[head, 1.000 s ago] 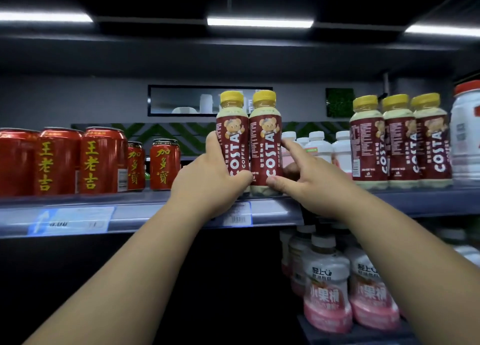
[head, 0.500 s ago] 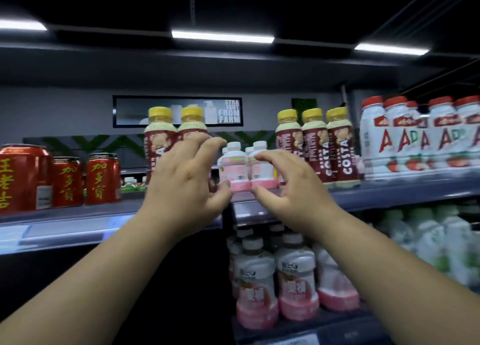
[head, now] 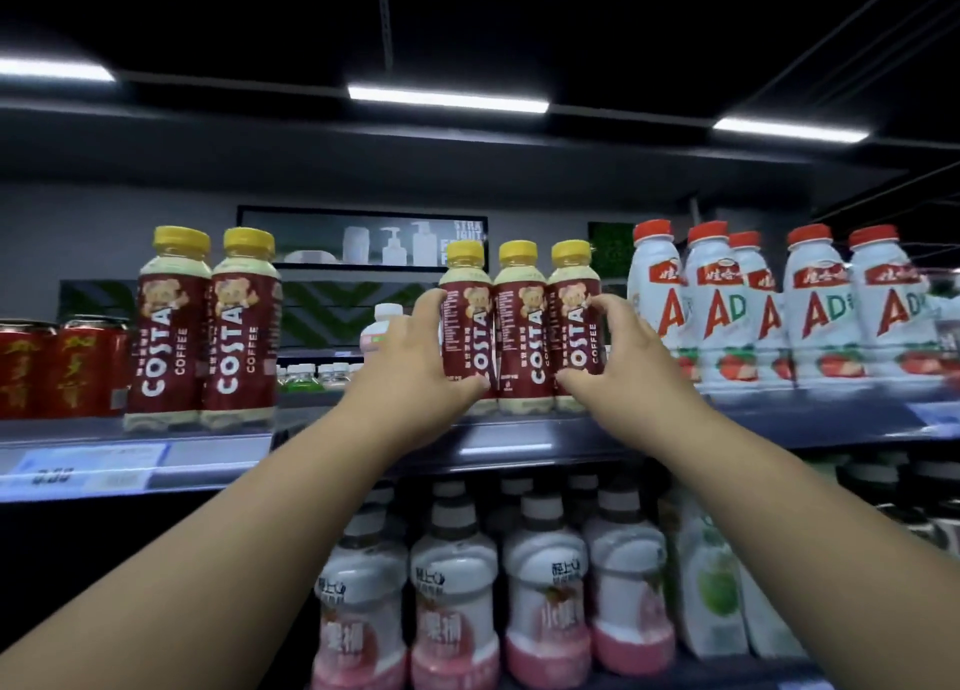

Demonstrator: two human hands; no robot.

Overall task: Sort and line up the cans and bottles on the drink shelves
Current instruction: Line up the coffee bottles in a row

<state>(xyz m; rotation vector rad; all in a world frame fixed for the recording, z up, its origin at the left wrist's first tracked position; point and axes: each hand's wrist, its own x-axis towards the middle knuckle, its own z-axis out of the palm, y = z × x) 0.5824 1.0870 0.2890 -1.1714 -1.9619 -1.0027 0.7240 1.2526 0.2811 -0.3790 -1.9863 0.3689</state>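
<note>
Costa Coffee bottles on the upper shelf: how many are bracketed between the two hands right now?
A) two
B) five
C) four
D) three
D. The left hand and the right hand grip the two ends of a row of three yellow-capped Costa Coffee bottles; a separate pair of Costa bottles stands untouched further left on the same shelf.

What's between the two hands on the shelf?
Head view: three upright Costa bottles side by side; left hand grips the leftmost one, right hand the rightmost.
</note>
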